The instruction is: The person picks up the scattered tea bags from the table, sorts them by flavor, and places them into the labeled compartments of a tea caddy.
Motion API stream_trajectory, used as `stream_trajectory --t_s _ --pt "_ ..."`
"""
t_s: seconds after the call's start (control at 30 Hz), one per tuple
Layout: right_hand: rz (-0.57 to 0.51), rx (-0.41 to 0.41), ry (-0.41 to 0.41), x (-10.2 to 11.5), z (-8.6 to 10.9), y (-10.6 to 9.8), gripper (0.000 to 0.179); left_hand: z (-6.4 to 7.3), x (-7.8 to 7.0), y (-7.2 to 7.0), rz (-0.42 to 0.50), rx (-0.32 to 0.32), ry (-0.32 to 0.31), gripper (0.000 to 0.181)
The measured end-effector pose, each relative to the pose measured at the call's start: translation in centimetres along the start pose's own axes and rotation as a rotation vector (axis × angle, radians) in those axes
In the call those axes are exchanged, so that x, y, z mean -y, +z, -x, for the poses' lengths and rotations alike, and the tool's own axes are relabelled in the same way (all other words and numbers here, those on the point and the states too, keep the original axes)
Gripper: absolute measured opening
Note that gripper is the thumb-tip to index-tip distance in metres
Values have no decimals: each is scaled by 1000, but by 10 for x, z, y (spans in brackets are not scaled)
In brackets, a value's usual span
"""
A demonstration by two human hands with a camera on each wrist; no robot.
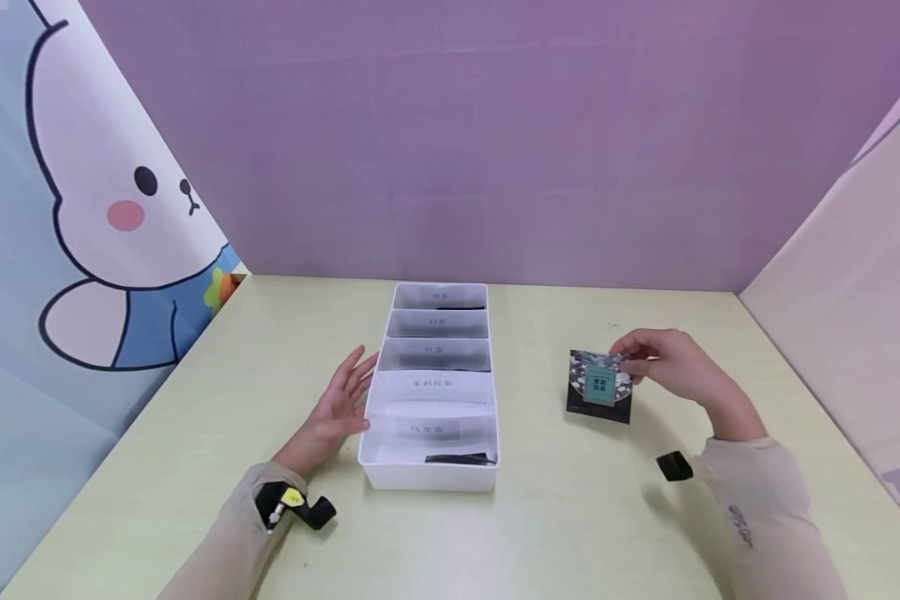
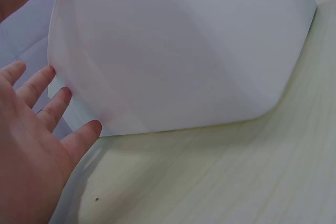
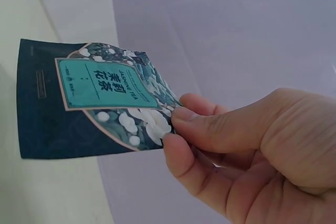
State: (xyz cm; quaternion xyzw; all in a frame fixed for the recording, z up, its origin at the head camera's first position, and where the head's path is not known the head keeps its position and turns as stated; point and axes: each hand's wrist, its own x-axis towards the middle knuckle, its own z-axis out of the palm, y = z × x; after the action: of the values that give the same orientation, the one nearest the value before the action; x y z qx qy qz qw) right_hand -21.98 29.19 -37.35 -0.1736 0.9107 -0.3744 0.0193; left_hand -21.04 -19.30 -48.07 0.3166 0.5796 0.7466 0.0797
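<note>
My right hand (image 1: 671, 362) pinches a jasmine tea sachet (image 3: 68, 129) by one edge, between thumb and fingers. The sachet is dark with a teal label and white flowers, and it hangs over the right part of the table. To the left stands a long white divided box (image 1: 429, 477) with a printed label in each compartment. My left hand (image 1: 337, 417) is at the box's left side, fingers spread. In the left wrist view, fingertips (image 2: 90, 128) touch the box's wall. A dark sachet (image 1: 461, 459) lies in the nearest compartment.
The pale wooden table (image 1: 555, 533) carries the box. A purple cloth (image 1: 495, 150) closes off the back. At the left hangs a cartoon-printed cloth (image 1: 15, 317), and a pale one (image 1: 855, 275) at the right. Small black devices are strapped at both wrists.
</note>
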Motion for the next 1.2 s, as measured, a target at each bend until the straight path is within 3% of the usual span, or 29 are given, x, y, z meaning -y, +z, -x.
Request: stream_trajectory --t_s 0.67,1.2 --pt "-62 -101 -127 58 -26 14 18 2 2 -1 5 13 8 103" --pt "-281 -98 -276 95 -49 48 18 1 3 -2 15 24 25 100"
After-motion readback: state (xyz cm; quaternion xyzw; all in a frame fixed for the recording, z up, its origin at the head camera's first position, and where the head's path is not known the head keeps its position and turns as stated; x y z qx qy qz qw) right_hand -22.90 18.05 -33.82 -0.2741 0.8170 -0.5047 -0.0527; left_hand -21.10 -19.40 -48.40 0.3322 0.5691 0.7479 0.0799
